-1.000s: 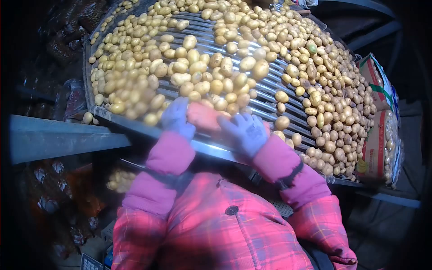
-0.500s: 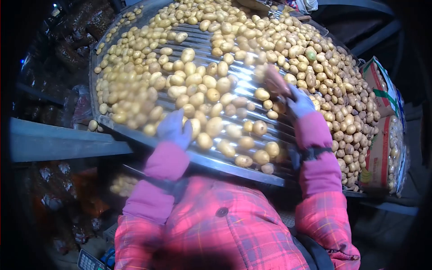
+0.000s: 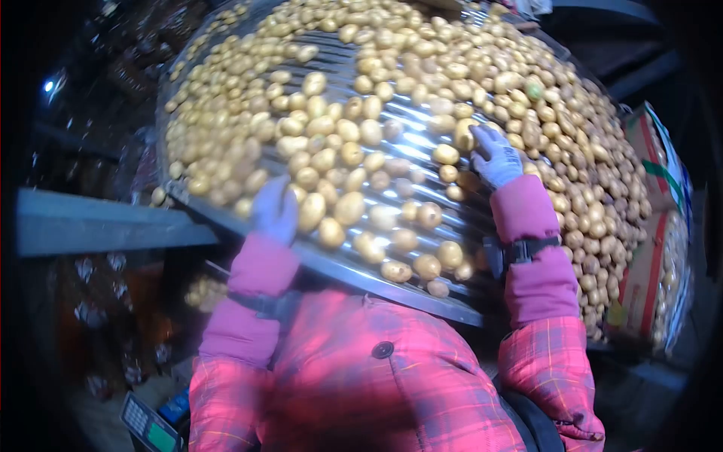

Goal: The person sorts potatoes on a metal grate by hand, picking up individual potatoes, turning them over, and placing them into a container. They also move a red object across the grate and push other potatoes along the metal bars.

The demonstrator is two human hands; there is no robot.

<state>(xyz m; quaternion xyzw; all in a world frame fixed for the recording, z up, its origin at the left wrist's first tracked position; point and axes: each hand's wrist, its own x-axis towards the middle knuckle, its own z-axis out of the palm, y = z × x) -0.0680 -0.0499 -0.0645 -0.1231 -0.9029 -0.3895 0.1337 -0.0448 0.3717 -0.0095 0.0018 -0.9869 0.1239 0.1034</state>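
Observation:
Many yellow potatoes (image 3: 349, 209) lie over a slatted metal sorting table (image 3: 343, 262). My left hand (image 3: 275, 211), gloved and blurred, is at the table's near left edge beside some potatoes. Its thumb stands apart from the fingers, and no held thing shows. Farther right, my right hand (image 3: 495, 157), in a pale glove, reaches over the slats. Its bent fingers and thumb are apart, with the fingertips against or just beside a potato (image 3: 465, 134). A brownish shape under this hand is too shadowed to make out.
A dense heap of potatoes (image 3: 580, 173) covers the table's right side. Beyond it stand red-and-tan packs (image 3: 644, 260) of potatoes. A metal beam (image 3: 113, 222) juts in from the left. At lower left is a device with keys and a green screen (image 3: 147, 428).
A reddish-brown thing at my right hand has gone from view, and its fingers now show beside a potato. My left hand has shifted slightly left. The whole view has tilted a little.

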